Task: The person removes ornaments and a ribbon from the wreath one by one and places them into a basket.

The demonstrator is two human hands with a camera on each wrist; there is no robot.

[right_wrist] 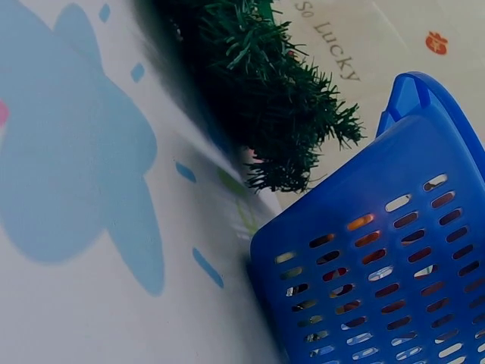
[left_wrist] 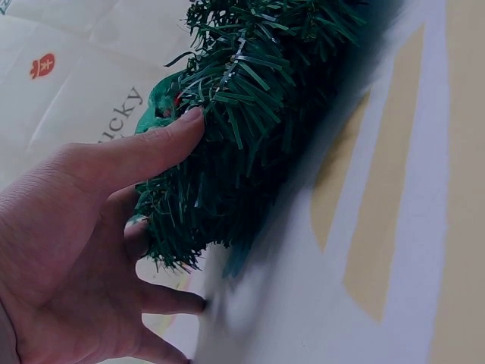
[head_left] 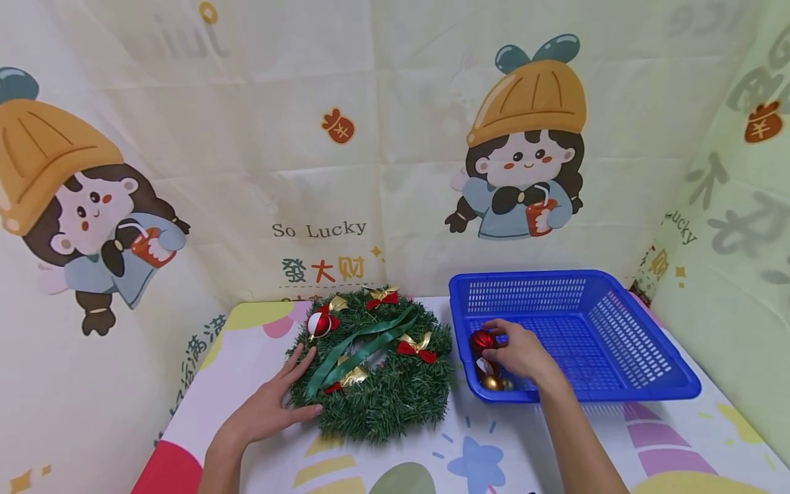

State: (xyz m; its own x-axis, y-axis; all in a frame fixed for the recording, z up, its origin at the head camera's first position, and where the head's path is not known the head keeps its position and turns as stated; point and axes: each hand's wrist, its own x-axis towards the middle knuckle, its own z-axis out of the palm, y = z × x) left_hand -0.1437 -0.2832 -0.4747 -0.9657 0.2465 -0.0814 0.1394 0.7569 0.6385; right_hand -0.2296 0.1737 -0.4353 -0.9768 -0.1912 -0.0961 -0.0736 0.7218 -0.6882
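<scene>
A green wreath (head_left: 401, 408) lies on the table, bearing red and gold bows (head_left: 417, 348), a green ribbon (head_left: 364, 350) and a red-and-white ball ornament (head_left: 319, 324). Against its left edge rests my left hand (head_left: 269, 405), fingers spread and fairly straight; in the left wrist view the thumb (left_wrist: 163, 148) touches the green needles. Inside the blue basket (head_left: 648, 336), my right hand (head_left: 521, 351) pinches a shiny red ball ornament (head_left: 483, 341) between thumb and fingers. A gold ball ornament (head_left: 492, 382) and other small ornaments sit just below it. The right wrist view hides this hand behind the basket's wall.
The basket stands to the right of the wreath, close to its edge. A patterned cloth (head_left: 407, 478) covers the table. Printed fabric (head_left: 407, 185) hangs behind and at both sides. Something dark green and red (head_left: 642, 293) shows behind the basket's far right corner.
</scene>
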